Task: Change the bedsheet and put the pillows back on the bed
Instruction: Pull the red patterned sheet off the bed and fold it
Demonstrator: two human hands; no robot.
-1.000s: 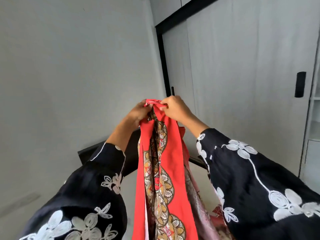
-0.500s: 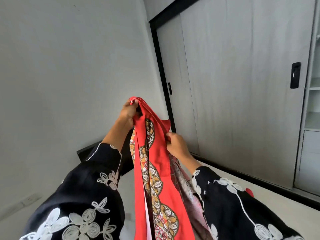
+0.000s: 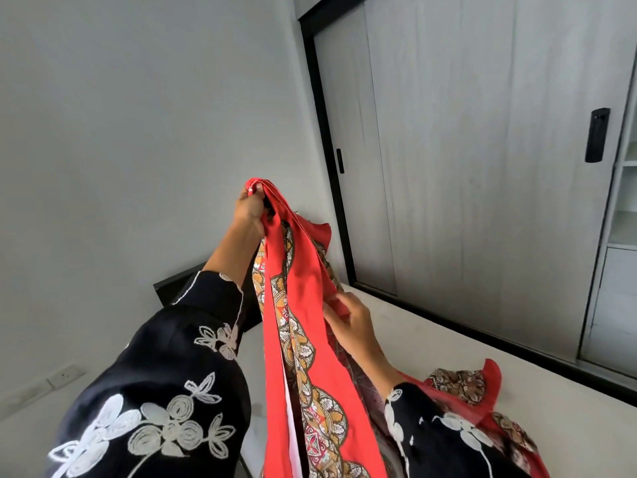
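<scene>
Bedsheet held up by both hands over the bed

Bedsheet (image 3: 310,305), red with a brown and orange patterned band, hangs gathered into long folds in front of the person. Its top is raised high and its length falls out of sight at the bottom edge. Another part of it lies crumpled on the bare mattress (image 3: 431,332) to the right.

The left hand (image 3: 250,210) grips the top of the gathered cloth, fingers curled tight round the bunch. The right hand (image 3: 351,322) is lower, at the right edge of the hanging folds, and pinches a red fold between thumb and fingers. Both arms are in black sleeves (image 3: 165,391) with white flower stitching.

A dark headboard (image 3: 172,286) shows behind the left forearm, against a plain pale wall (image 3: 138,115). A wall socket (image 3: 65,374) sits low on that wall at the left.

Past the mattress stands a grey wardrobe (image 3: 465,150) with dark-framed sliding doors, both closed, so nothing inside can be seen. A black handle (image 3: 597,139) is set into the right door, and a smaller one (image 3: 340,161) is on the left frame. At the far right edge is a white shelf unit (image 3: 624,229) with open compartments. Only a sliver of each shows, too little to tell what they hold.
</scene>
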